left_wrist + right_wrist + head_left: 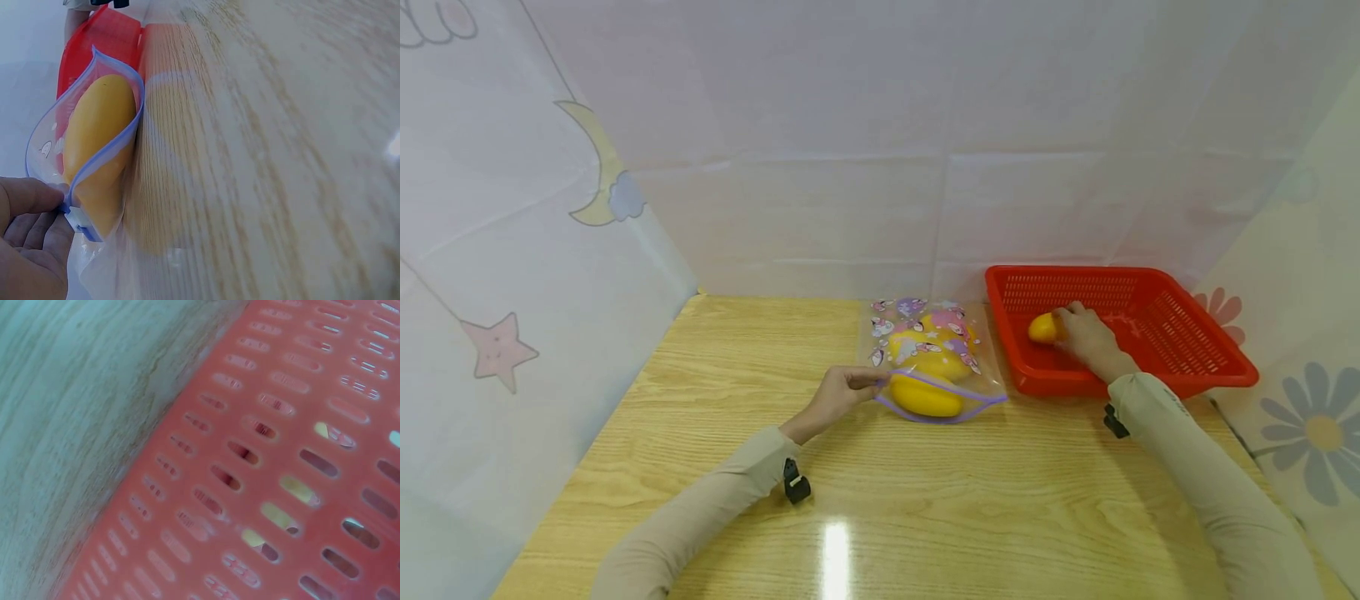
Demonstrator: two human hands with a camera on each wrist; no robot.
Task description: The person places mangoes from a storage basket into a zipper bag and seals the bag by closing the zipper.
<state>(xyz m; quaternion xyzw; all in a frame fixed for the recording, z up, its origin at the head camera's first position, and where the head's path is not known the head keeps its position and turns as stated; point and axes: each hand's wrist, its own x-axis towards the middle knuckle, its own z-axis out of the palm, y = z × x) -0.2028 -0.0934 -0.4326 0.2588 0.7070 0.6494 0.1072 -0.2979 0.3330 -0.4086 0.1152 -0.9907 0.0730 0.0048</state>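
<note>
My left hand (838, 392) pinches the purple zip edge of a clear printed zip bag (992, 402) at the left end of its mouth. The bag lies flat with its mouth parted towards me. A yellow mango (927, 397) sits just inside the opening, and more yellow fruit shows behind it through the print. In the left wrist view, thumb and fingers hold the bag's corner beside the mango (100, 119). Over on the right, my right hand (1086, 333) grips another yellow mango (1042, 328) inside the red basket (1217, 375). Its fingertips are partly hidden.
The basket's slotted wall (187, 456) fills much of the right wrist view, with bits of yellow seen through the slots. A wooden table (737, 350) lies under everything. Pale printed sheets (820, 208) hang behind it and at both sides.
</note>
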